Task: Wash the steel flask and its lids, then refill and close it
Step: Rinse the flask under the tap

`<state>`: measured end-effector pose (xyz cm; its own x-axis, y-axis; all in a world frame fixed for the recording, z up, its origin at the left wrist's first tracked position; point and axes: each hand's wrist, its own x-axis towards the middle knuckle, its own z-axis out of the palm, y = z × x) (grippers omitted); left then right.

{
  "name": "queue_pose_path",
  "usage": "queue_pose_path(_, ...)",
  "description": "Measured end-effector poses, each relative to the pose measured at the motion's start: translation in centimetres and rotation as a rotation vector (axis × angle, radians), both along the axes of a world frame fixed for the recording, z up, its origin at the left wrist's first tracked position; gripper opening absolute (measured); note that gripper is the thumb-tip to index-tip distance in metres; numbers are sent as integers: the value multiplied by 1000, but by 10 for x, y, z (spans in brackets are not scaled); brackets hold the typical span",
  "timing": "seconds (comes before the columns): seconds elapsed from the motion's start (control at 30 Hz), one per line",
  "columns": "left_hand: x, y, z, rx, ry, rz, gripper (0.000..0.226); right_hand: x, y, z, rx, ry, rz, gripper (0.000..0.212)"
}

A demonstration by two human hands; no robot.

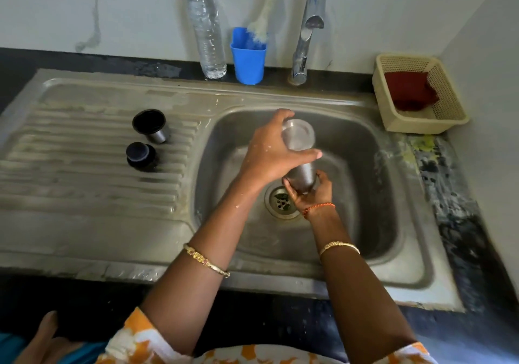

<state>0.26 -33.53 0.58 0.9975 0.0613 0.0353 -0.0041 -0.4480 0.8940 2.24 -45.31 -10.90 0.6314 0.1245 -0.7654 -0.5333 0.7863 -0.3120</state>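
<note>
Steel flask (300, 150) is held tilted over the sink basin (365, 195), above the drain (281, 201) — the left hand (269, 158) wraps its upper body, fingers curled round it, while the right hand (311, 193) cups and grips its lower end. Well to the left of the left hand, on the ribbed draining surface (84, 189), stand the cup lid (151, 125) and the black stopper (140, 155), just beside each other. Beyond the hands rise the tap (307, 32), a blue cup (248, 60) holding a brush (265, 12) and a water bottle (206, 29) — to the right, a basket (449, 110).
</note>
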Motion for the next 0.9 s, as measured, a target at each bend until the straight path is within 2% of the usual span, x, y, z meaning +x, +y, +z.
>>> queue_pose_path(0.1,-2,-5,9,18,-57,-41,77,4,-3,1,49,83,57,45)
queue_pose_path(0.27,3,-3,17,-5,-95,-131,58,9,-12,0,115,200,188,51)
queue_pose_path(0.43,11,16,7,-82,-9,-114,48,15,-7,-2,-64,235,209,52)
queue_pose_path(0.53,18,36,6,-69,103,-139,52,23,-1,4,-155,215,216,46)
queue_pose_path(0.67,20,55,9,-191,248,-174,58,33,16,12,-210,207,238,36)
queue_pose_path(0.77,25,66,6,-183,221,-178,21,31,30,17,-240,155,215,33)
queue_pose_path(0.8,27,70,6,-202,238,-169,15,30,32,19,-246,148,201,31)
queue_pose_path(0.9,36,82,0,-129,267,-156,32,33,39,21,-339,140,153,25)
